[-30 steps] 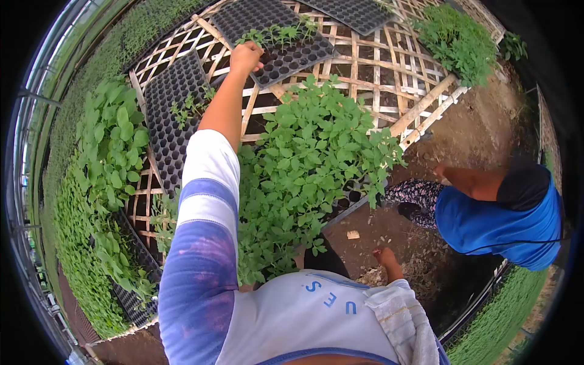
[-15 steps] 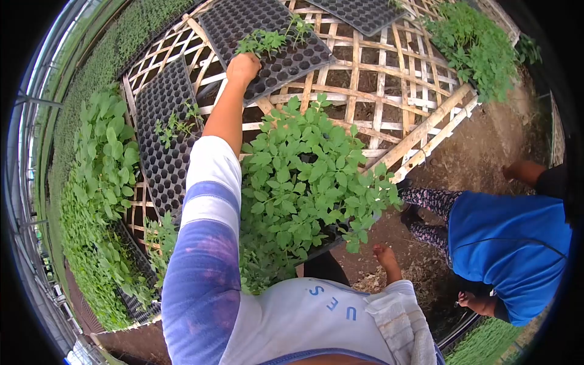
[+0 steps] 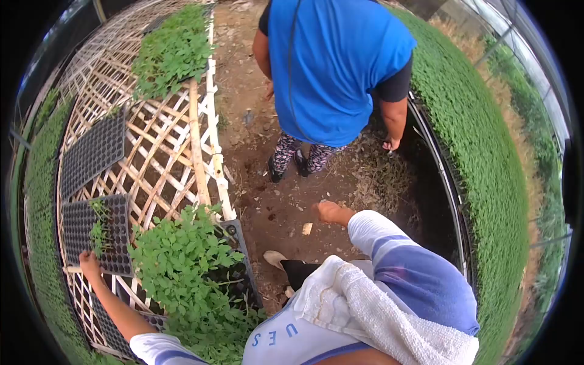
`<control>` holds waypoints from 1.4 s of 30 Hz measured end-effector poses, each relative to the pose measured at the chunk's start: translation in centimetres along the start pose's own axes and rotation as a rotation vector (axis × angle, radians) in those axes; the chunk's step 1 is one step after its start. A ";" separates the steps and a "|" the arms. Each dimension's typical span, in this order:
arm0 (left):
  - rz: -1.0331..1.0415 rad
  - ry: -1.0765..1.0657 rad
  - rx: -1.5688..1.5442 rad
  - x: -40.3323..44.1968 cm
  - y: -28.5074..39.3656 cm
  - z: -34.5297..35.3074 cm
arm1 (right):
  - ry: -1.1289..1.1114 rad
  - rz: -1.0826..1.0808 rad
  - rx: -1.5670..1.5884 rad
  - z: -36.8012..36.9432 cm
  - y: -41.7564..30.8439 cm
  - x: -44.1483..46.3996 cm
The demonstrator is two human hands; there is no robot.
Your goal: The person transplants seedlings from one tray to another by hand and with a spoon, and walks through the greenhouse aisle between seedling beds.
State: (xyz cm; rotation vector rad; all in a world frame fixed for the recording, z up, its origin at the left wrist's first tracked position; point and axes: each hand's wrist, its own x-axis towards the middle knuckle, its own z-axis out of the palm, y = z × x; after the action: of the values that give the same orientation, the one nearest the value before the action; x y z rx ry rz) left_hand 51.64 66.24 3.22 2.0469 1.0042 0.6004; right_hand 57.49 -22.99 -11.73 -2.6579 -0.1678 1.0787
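Note:
My left hand [image 3: 90, 265] is at the near left edge of a black seedling tray [image 3: 114, 214], its fingers bent; whether they grip anything is hidden. Several small green seedlings [image 3: 100, 228] lie or stand on this tray, just beyond the fingers. Between my two arms, a dense stand of leafy seedlings [image 3: 179, 261] fills another black tray [image 3: 241, 246], whose right rim shows. Over the bare ground my right hand [image 3: 333, 213] hangs closed in front of me, touching nothing visible; its inside is hidden.
A lattice bench [image 3: 161, 137] of wooden strips carries more trays [image 3: 94, 152] and seedlings [image 3: 173, 52]. A person in a blue top [image 3: 331, 73] stands on the dirt path [image 3: 249, 176] ahead, back to me. Along the right runs a long bed of green seedlings [image 3: 465, 140].
My view has swung right, toward the path and the other person. My left hand remains by the tray with the loose seedlings, now at the view's left; my right arm shows more fully.

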 end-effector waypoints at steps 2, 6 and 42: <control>0.155 -0.002 0.055 -1.6 6.3 -2.2 | 0.178 -0.129 0.033 -0.4 1.2 -4.9; 0.488 -0.104 -0.018 -12.7 22.9 -4.7 | 0.281 -0.153 0.364 -1.8 1.1 -15.6; 1.290 -1.489 0.368 -110.5 9.8 0.0 | 1.461 -1.939 1.126 25.8 -2.2 -100.4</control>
State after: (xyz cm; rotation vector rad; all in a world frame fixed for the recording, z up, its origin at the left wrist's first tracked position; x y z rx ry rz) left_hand -7.91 -27.30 2.56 2.3809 -1.1909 -0.6408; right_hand -32.46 -36.30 38.04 -0.6987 -0.9725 -1.0512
